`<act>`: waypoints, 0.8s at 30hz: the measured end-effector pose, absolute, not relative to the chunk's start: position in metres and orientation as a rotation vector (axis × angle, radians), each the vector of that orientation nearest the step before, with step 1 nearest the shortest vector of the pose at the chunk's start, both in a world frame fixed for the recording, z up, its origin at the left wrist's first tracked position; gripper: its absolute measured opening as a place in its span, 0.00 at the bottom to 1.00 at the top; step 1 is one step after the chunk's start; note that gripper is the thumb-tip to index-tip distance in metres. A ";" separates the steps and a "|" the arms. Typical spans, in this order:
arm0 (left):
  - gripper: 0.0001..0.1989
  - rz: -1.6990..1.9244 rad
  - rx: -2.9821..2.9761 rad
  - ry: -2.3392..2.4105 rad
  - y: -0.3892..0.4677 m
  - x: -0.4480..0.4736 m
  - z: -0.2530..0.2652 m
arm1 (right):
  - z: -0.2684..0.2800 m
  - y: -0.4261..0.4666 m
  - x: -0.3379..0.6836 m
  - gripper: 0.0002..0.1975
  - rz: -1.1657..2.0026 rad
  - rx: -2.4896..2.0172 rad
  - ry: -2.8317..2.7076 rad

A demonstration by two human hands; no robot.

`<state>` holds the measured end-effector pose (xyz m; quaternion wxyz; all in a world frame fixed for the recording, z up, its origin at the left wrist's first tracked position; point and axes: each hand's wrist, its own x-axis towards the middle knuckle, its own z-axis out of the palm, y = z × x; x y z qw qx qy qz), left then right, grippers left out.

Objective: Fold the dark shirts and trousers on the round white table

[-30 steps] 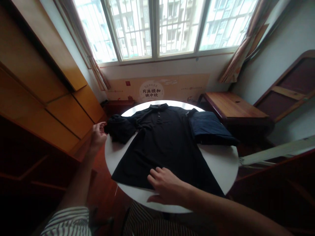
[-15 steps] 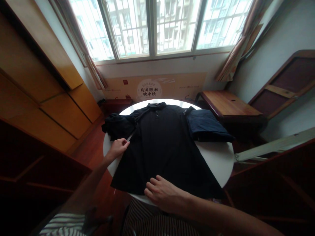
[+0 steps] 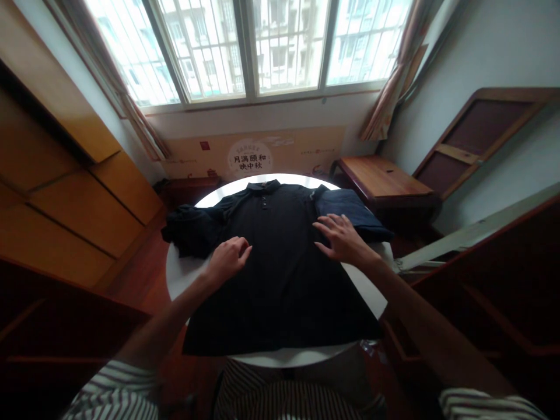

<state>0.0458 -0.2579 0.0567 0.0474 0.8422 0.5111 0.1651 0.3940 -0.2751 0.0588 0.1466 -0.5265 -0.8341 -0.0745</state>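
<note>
A black polo shirt (image 3: 284,280) lies spread on a round white table (image 3: 177,274), its collar at the far side and its hem hanging by the near edge. My left hand (image 3: 230,256) is over the shirt's left side, fingers bent and thumb apart, with nothing visible in it. Over the right side, my right hand (image 3: 343,238) has its fingers spread, near a folded dark blue garment (image 3: 350,207). I cannot tell whether either hand touches cloth. Beside the left sleeve sits a bunched black garment (image 3: 190,230).
A wooden side table (image 3: 385,175) stands behind on the right, below a curtain (image 3: 389,87). Yellow-brown cabinets (image 3: 79,210) line the left. A printed banner board (image 3: 297,149) leans under the window. Dark furniture flanks me on both sides.
My right hand has moved from the hem up to the shirt's right side, and its fingers have spread. My left hand has shifted right, onto the shirt. The view has turned slightly right.
</note>
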 end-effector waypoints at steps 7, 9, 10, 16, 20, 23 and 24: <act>0.26 0.348 2.651 1.348 -0.212 0.098 0.009 | 0.029 -0.241 0.456 0.44 -0.075 -1.938 -2.480; 0.30 0.254 2.628 1.402 -0.209 0.098 -0.003 | 0.027 -0.242 0.458 0.39 -0.118 -1.941 -2.473; 0.31 0.227 2.624 1.413 -0.208 0.097 -0.007 | 0.026 -0.242 0.458 0.37 -0.143 -1.955 -2.464; 0.33 0.206 2.653 1.420 -0.210 0.093 -0.014 | 0.020 -0.240 0.459 0.34 -0.211 -2.044 -2.385; 0.32 0.212 2.659 1.415 -0.210 0.093 -0.015 | 0.019 -0.242 0.460 0.33 -0.235 -2.087 -2.352; 0.33 0.211 2.659 1.414 -0.210 0.093 -0.016 | 0.021 -0.246 0.463 0.34 -0.238 -2.109 -2.351; 0.33 0.211 2.661 1.411 -0.210 0.093 -0.016 | 0.022 -0.247 0.464 0.34 -0.237 -2.115 -2.346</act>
